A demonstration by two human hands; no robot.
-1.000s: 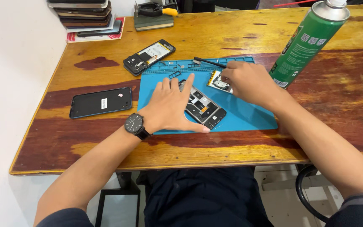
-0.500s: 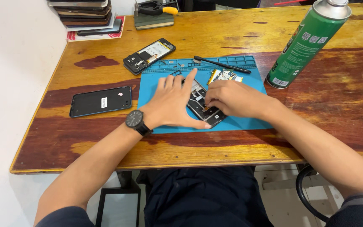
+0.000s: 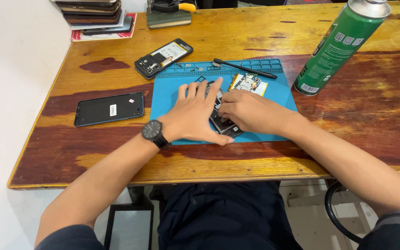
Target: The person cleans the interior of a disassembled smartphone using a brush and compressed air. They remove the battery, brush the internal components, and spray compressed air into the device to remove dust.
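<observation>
Blue silicone repair mat (image 3: 172,104) carries an opened black phone body (image 3: 223,122); left hand (image 3: 195,115) lies flat with fingers spread beside it, right hand (image 3: 246,111) fingers curled onto it, seemingly working its internals.

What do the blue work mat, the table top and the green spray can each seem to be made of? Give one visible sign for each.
Blue work mat: probably silicone or rubber; matte, with moulded compartments along its far edge.
Table top: wood, glossy varnish; grain and dark worn patches show.
Green spray can: likely metal; smooth cylinder with a silvery top rim.
</observation>
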